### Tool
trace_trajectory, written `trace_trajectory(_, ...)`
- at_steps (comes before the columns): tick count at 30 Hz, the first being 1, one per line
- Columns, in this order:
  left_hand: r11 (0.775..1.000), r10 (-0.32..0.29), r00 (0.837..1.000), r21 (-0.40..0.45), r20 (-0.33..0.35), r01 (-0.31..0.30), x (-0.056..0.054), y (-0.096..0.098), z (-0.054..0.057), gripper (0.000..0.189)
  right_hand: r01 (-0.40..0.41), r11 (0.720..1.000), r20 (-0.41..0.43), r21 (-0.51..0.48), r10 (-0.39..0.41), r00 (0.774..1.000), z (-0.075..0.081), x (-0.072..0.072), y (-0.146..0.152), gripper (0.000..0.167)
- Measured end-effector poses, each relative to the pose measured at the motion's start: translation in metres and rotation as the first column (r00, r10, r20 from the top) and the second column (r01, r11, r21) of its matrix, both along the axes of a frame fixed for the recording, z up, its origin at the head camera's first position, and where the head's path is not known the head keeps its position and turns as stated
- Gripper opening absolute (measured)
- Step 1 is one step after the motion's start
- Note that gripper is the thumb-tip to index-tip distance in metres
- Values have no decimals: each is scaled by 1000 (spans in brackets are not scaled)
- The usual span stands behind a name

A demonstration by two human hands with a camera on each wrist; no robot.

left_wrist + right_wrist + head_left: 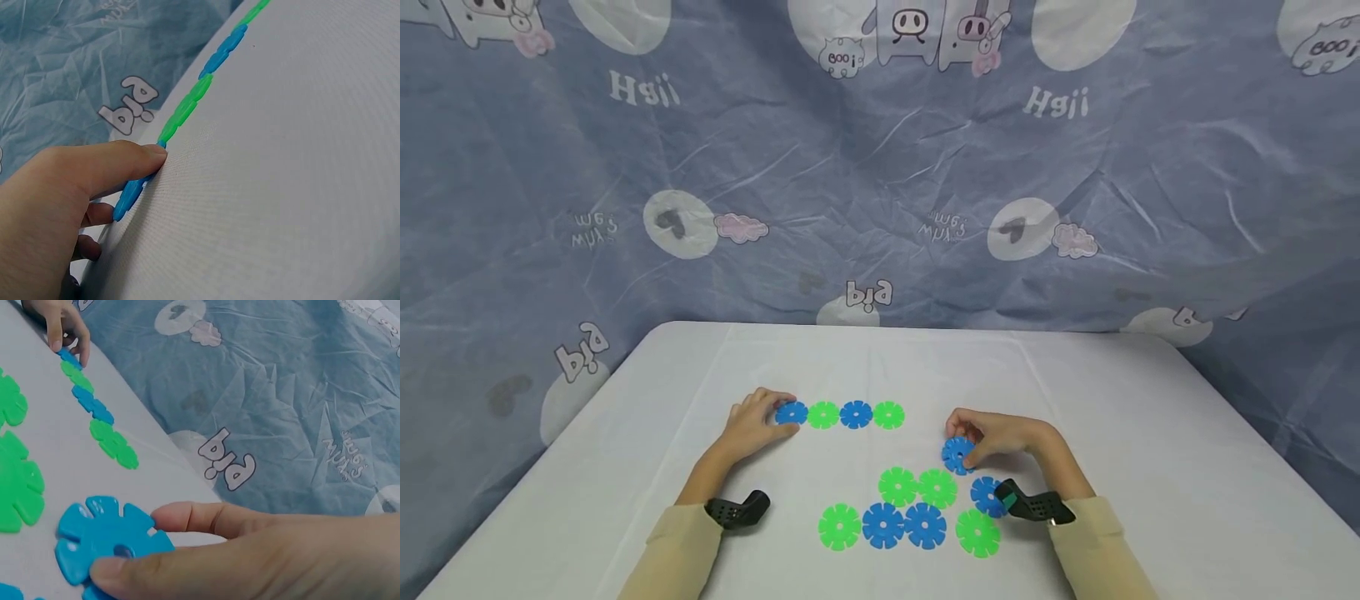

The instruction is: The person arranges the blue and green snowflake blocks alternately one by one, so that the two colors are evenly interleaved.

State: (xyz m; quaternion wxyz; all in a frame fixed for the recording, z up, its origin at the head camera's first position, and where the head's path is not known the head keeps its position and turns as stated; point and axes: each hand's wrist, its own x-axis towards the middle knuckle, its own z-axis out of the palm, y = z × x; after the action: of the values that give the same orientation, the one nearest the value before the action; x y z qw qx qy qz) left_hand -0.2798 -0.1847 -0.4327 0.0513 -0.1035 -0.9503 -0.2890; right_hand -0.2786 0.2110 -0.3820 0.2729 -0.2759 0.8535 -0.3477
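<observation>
On the white table a row of flower-shaped plastic discs runs blue, green, blue, green from left to right. My left hand (752, 427) holds the leftmost blue disc (792, 413) between thumb and fingers. Beside it in the row are a green disc (823, 415), another blue disc (856, 414) and a green disc (889, 415) at the right end. My right hand (1000, 435) pinches a separate blue disc (956, 455), with the thumb on its face in the right wrist view. That disc is apart from the row, to its lower right.
Several loose discs lie nearer the front: two touching green ones (898, 487), two blue ones (883, 526), a green one (839, 527) at left, another green one (978, 533) at right. A blue disc (985, 497) is partly under the right wristband (1033, 505). A patterned blue cloth (880, 167) hangs behind the table.
</observation>
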Motion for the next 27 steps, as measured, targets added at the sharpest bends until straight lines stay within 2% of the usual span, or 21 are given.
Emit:
trace_trajectory(7, 1000, 8, 1000, 4, -1, -8, -1, -1, -3, 49, 14, 999, -34, -42, -15, 999, 3, -2, -2, 23)
trace_trajectory(11, 1000, 1, 1000, -1, -3, -1, -1, -1, -3, 50, 71, 991, -46, -113, -77, 996, 3, -4, -6, 21)
trace_trajectory(15, 1000, 2, 1000, 0, -5, -2, -1, -1, -2, 49, 152, 962, -73, -226, -172, 982, -2, -8, -15, 24)
trace_trajectory(21, 1000, -4, 1000, 6, -5, 4, 0, -1, -2, 49, 297, 883, -114, -363, -359, 927, -15, -12, -26, 32)
trace_trajectory(24, 1000, -9, 1000, 9, -13, 9, 0, -1, -2, 48, 336, 843, -124, -421, -420, 899, -21, -13, -31, 39)
trace_trajectory(27, 1000, -11, 1000, 8, -16, 11, 0, 0, -2, 48, 384, 820, -150, -424, -482, 863, -28, -13, -37, 41)
